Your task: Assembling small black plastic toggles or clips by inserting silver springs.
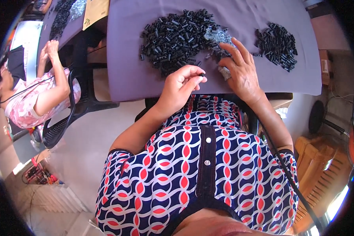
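My left hand [180, 87] pinches a small black plastic piece [202, 74] between thumb and fingertips, just above the table's near edge. Spread and bent, the fingers of my right hand [243, 72] hover at the near side of a heap of small silver metal pieces [217, 36]. A few more silver bits [224, 72] lie below its thumb. Left of the silver heap and touching it is a large pile of short black tubular pieces [173, 37]. A smaller pile of slim black pieces [278, 45] lies to the right of my right hand.
A purple-grey cloth covers the table [124, 51]. At far left a person [39, 90] sits on a black chair [76, 104], hands raised together at another table. A yellow envelope [95, 13] lies at the upper left. A wooden chair [322, 173] stands at lower right.
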A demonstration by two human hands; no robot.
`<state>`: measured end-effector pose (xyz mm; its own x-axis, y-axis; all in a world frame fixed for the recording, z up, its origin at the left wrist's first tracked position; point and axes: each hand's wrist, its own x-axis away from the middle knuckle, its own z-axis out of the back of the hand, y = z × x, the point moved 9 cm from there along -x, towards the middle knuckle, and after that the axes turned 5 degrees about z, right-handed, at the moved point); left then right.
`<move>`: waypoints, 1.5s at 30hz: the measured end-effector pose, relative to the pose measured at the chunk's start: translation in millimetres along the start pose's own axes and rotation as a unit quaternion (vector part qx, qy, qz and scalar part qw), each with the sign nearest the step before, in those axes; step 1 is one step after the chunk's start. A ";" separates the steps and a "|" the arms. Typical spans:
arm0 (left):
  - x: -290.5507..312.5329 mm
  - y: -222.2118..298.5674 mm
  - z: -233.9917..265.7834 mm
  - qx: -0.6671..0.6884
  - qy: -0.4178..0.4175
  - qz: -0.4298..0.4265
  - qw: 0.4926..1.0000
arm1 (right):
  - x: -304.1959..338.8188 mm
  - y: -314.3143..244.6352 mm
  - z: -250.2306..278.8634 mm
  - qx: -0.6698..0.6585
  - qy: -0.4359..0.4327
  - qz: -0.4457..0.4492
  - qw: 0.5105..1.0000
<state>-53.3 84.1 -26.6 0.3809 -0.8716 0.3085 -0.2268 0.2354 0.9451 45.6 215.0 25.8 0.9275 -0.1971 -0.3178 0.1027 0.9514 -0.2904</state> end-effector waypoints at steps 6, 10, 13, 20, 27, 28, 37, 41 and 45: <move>2.6 2.3 -1.7 -0.033 0.011 -0.032 0.999 | 4.5 -2.0 7.7 -0.017 0.026 0.018 0.999; 0.5 0.7 0.7 -0.021 0.002 -0.025 0.999 | 3.6 9.3 21.2 -0.011 0.039 -0.009 0.999; -1.5 0.2 2.1 0.024 -0.002 -0.016 1.000 | 2.2 9.9 23.1 -0.015 0.041 -0.017 0.999; 0.2 7.2 0.5 0.017 0.003 -0.020 1.000 | 0.5 -3.1 5.9 -0.014 0.013 0.008 1.000; 4.3 13.2 -0.7 0.009 0.017 -0.061 0.998 | -3.5 -10.9 20.7 -0.062 0.020 0.034 0.997; 5.9 13.0 -1.0 0.009 0.018 -0.060 0.998 | -4.4 -12.4 20.8 -0.063 0.020 0.034 0.997; -1.2 -10.6 -11.1 0.197 -0.054 0.071 0.976 | 12.1 3.0 -13.9 -0.429 -0.084 -0.176 0.882; -3.4 -17.2 -10.8 0.244 -0.032 0.096 0.964 | 16.9 6.0 -18.9 -0.499 -0.068 -0.176 0.846; -5.3 -17.2 -14.5 0.254 -0.038 0.091 0.962 | 18.0 3.5 -22.2 -0.580 -0.062 -0.173 0.794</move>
<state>-38.5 90.9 -42.9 0.2310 -0.8690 0.4375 -0.7005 0.1635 0.6947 54.7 209.6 -1.0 0.9516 -0.3058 0.0317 0.0250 -0.0257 -0.9994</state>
